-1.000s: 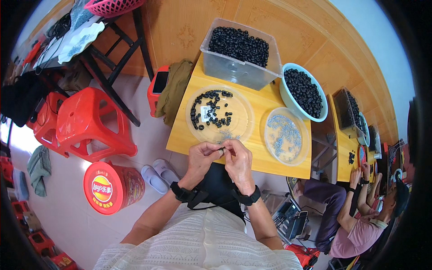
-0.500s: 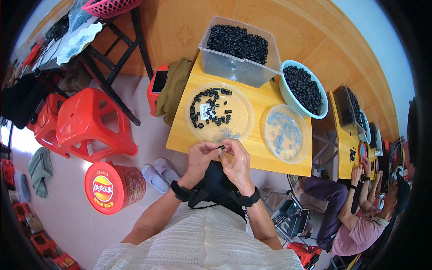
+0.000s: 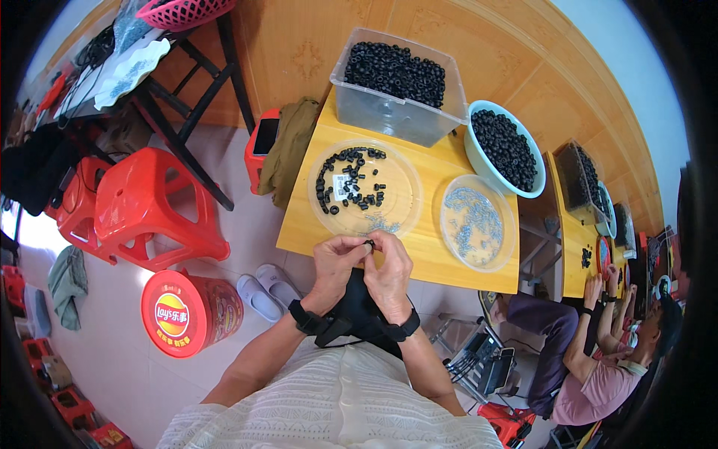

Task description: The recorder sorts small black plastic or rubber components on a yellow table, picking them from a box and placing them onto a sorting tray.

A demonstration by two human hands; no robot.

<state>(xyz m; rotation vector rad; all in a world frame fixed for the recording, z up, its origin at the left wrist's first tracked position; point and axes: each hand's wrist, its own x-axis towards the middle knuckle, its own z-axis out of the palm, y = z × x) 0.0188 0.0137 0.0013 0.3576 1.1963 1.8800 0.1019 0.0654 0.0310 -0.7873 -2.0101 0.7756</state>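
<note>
Right wrist has shifted slightly left over the last half second; right hand (image 3: 390, 271) now closer to left hand (image 3: 336, 268). Both hands' fingertips pinch one small black piece (image 3: 369, 243), near edge of table (image 3: 434, 254). Left tray (image 3: 402, 196) unchanged; looks like same piece, mid-handling.

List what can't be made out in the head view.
Head view:
Black piece: shape mostly covered by the left hand and right hand.
Bluish bits in the right-hand round tray: too small to tell their shape.
Pink basket: cut off by the top edge.
</note>
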